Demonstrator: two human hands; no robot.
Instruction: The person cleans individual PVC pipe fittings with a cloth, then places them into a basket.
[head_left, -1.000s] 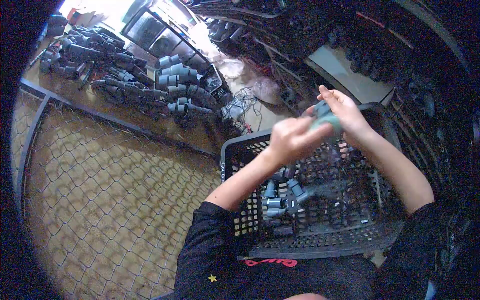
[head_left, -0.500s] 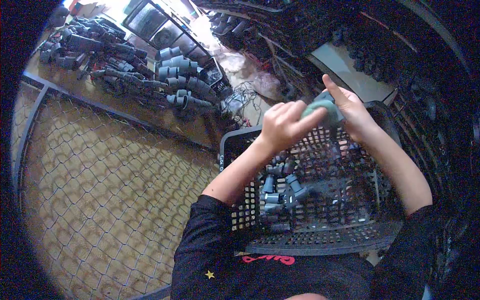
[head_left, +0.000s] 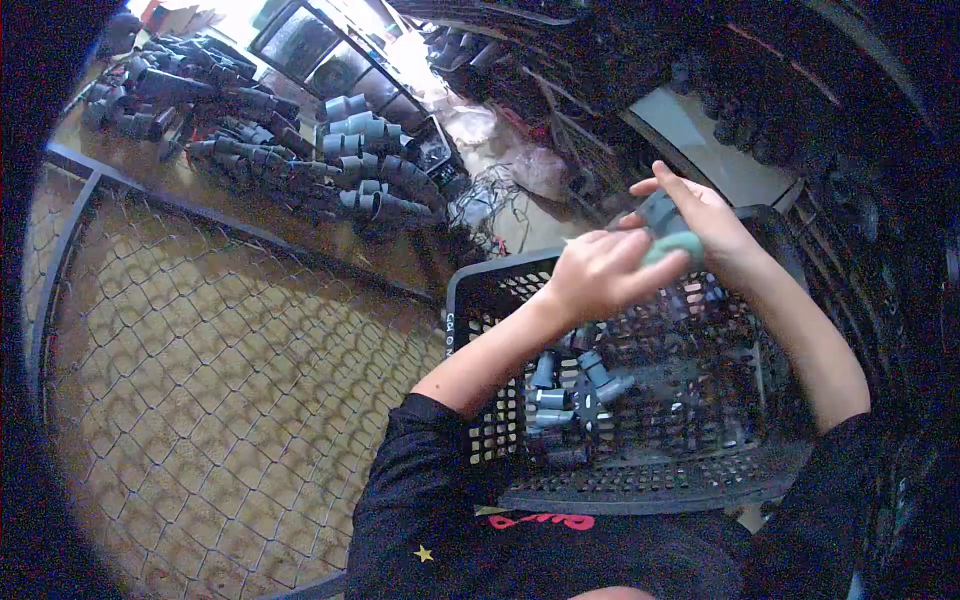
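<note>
My right hand (head_left: 716, 228) is wrapped around a grey pipe fitting (head_left: 660, 212), its thumb pointing up along the side. My left hand (head_left: 605, 272) presses a green pad (head_left: 674, 248), blurred by motion, against the lower end of that fitting. Both hands are above the far part of a black plastic crate (head_left: 480, 272). Inside the crate lie several grey pipe fittings (head_left: 594, 370), mostly toward its left side. Fingers hide part of the pad and of the held fitting.
To the left is a wire-mesh panel (head_left: 230, 380) in a metal frame. Behind it are piles of larger grey fittings (head_left: 365, 130). Plastic bags (head_left: 535, 172) and tangled wires (head_left: 485, 205) lie on the floor beyond the crate. Dark shelving (head_left: 860, 170) fills the right.
Both hands have shifted slightly right and down in view, and the green pad has moved lower along the fitting. The grip of each hand stays the same.
</note>
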